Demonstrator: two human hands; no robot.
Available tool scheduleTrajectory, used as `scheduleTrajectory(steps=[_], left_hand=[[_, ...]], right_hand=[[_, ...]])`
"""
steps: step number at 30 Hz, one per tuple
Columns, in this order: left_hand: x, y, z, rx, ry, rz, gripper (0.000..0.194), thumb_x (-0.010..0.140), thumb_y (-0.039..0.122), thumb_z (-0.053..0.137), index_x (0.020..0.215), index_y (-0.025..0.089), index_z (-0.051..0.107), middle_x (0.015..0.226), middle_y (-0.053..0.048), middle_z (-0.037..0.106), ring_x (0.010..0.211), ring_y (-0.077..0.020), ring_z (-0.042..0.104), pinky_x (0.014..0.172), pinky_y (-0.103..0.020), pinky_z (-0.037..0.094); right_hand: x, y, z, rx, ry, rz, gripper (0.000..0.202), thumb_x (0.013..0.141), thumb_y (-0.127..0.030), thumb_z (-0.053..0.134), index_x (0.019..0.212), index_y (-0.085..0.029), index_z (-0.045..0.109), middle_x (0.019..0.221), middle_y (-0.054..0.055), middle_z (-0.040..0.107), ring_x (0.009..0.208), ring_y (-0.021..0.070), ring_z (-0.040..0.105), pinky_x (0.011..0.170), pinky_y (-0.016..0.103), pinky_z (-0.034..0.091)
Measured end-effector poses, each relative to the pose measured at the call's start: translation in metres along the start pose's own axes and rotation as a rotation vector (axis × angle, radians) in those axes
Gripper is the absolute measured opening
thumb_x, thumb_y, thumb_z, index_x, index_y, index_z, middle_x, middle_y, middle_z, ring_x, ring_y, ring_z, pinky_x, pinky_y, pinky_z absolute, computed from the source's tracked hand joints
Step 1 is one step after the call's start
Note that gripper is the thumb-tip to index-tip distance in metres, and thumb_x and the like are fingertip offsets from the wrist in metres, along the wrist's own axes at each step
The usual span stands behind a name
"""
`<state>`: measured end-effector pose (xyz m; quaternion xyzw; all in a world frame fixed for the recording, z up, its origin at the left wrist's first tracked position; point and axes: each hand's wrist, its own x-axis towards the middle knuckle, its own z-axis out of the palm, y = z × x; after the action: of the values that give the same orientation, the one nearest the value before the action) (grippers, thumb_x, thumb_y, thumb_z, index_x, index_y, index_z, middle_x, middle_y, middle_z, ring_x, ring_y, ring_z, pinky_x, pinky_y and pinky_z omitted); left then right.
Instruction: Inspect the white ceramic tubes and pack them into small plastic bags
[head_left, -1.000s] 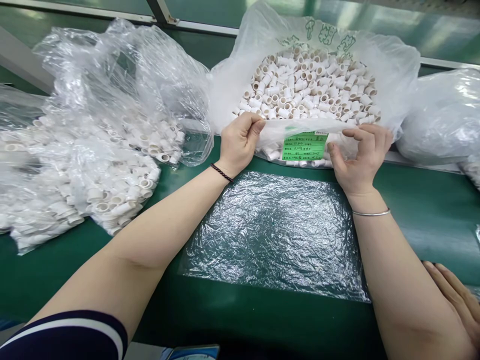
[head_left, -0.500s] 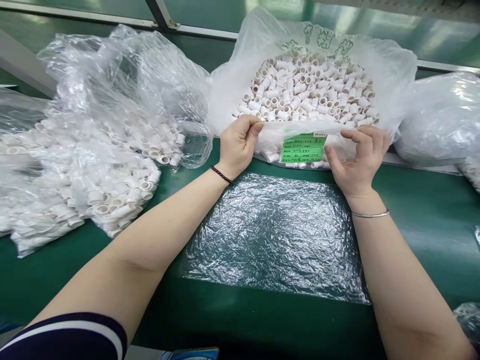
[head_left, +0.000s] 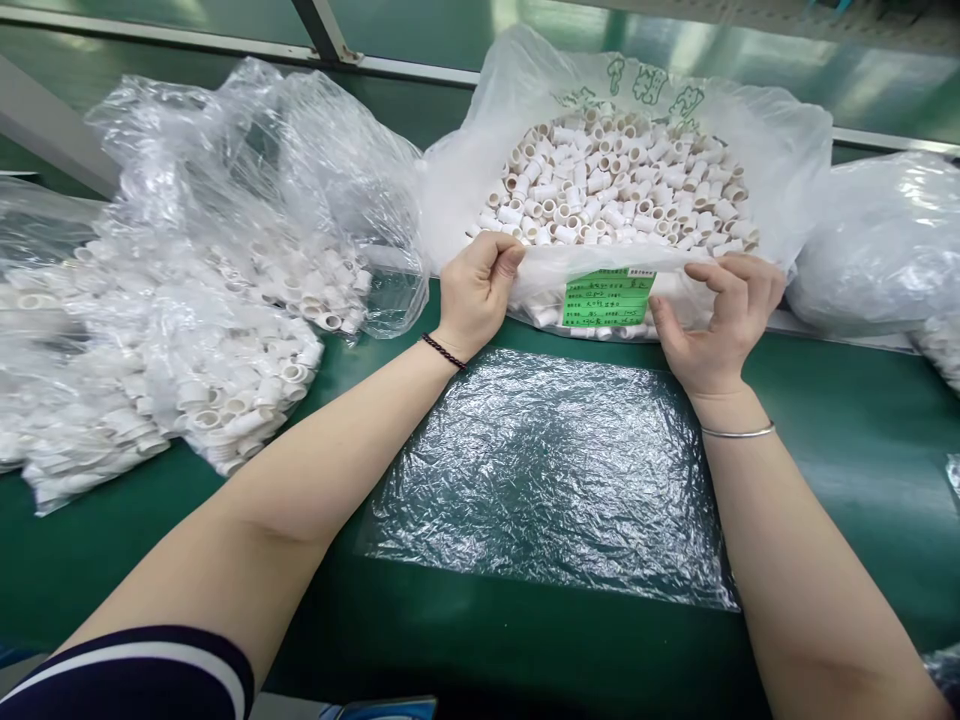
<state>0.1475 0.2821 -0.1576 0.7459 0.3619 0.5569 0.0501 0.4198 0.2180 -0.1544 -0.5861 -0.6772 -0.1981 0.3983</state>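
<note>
A large translucent bag [head_left: 457, 190] lies open at the top centre, full of short white tubular fittings [head_left: 600, 185]. On its near side is a green label [head_left: 609, 298] with handwriting. My left hand [head_left: 478, 290] is closed, pinching the bag's near edge to the left of the label. To the right of the label, my right hand [head_left: 724, 315] has its thumb and fingers curled around the same folded edge. A flat, crinkled clear plastic sheet or bag [head_left: 555, 480] lies between my forearms, nearer to me than the bag of fittings.
Clear bags of white fittings [head_left: 232, 390] are heaped on the left of the green table [head_left: 847, 430]. Another plastic bag [head_left: 874, 240] stands at the right. Behind runs a metal rail [head_left: 420, 70]. A blue-edged item [head_left: 390, 709] shows at the bottom edge.
Both hands keep their places on the bag's edge. The back of the bag has sunk slightly, and the label has tilted a little.
</note>
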Motion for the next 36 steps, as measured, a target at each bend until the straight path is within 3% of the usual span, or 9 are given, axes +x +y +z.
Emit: scheduleTrajectory(steps=[27, 31, 36], left_hand=[[-0.0001, -0.0011, -0.0013, -0.043, -0.09, -0.19, 0.043, 0.095, 0.059, 0.037, 0.091, 0.023, 0.06, 0.076, -0.001, 0.064, 0.071, -0.0144, 0.058, 0.069, -0.03, 0.046], [0.0006, 0.0006, -0.0032, -0.005, -0.197, -0.156, 0.048, 0.094, 0.063, 0.033, 0.094, 0.023, 0.059, 0.077, -0.002, 0.064, 0.072, -0.0157, 0.06, 0.067, -0.031, 0.047], [0.0014, 0.0023, -0.0037, 0.09, -0.346, -0.099, 0.066, 0.071, 0.072, 0.063, 0.112, 0.021, 0.055, 0.097, -0.007, 0.067, 0.088, -0.0237, 0.064, 0.076, -0.037, 0.05]], right_hand=[[-0.0011, -0.0004, -0.0005, 0.07, 0.031, -0.069, 0.039, 0.08, -0.049, 0.064, 0.108, -0.024, 0.057, 0.105, 0.01, 0.052, 0.11, 0.0334, 0.05, 0.101, 0.059, 0.031], [-0.0007, -0.0021, -0.0013, 0.076, 0.013, -0.038, 0.039, 0.081, -0.051, 0.062, 0.109, -0.024, 0.056, 0.106, 0.01, 0.052, 0.111, 0.0341, 0.049, 0.101, 0.06, 0.03], [-0.0003, -0.0054, -0.0021, 0.054, 0.001, -0.026, 0.038, 0.084, -0.05, 0.061, 0.111, -0.024, 0.056, 0.106, 0.013, 0.053, 0.111, 0.0339, 0.048, 0.101, 0.059, 0.029]])
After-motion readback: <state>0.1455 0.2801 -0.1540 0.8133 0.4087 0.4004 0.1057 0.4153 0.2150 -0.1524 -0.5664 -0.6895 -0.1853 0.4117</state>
